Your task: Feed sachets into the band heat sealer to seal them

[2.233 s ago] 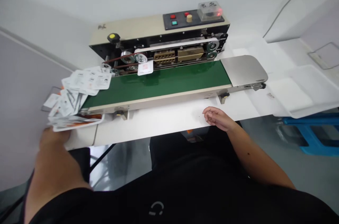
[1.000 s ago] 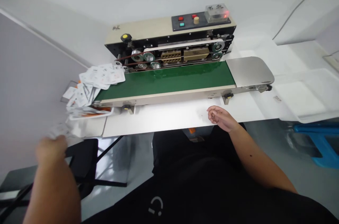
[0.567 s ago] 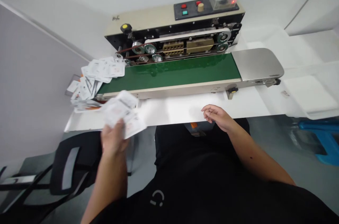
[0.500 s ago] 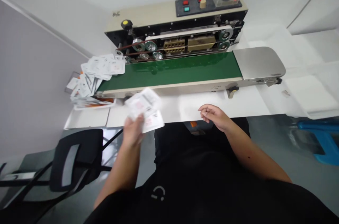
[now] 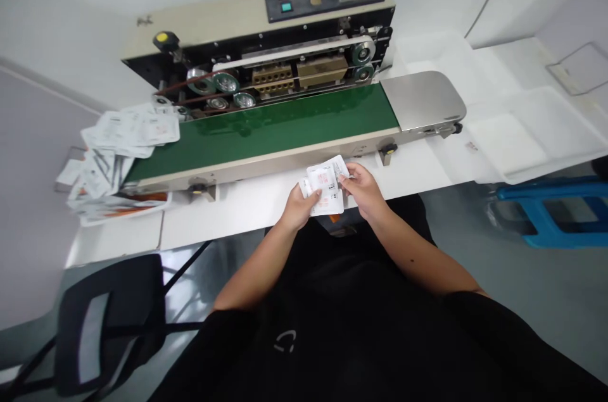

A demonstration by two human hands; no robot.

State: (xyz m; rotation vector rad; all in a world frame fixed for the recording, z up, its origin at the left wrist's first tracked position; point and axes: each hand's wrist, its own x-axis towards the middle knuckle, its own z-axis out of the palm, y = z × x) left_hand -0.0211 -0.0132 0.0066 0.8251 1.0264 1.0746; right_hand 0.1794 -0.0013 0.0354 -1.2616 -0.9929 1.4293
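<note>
Several flat white printed sachets (image 5: 327,197) are fanned out between my two hands, in front of the machine at the table's near edge. My left hand (image 5: 300,207) grips them from the left, its thumb on top. On the right, my right hand (image 5: 363,188) pinches the upper right sachet between thumb and fingers. Behind them runs the green conveyor belt (image 5: 285,123) of a band sealing machine (image 5: 213,25). A heap of similar sachets (image 5: 135,130) lies on the belt's left end and spills over its edge.
A white tray (image 5: 166,202) with more sachets stands below the heap. White trays (image 5: 517,171) lie to the right of the metal end plate (image 5: 422,101). A black chair (image 5: 111,320) is at the lower left, a blue stool (image 5: 536,212) at the right.
My left hand has carried the sachets rightward to the middle, and my right hand has closed on one. The camera view has shifted, so the machine appears further left.
</note>
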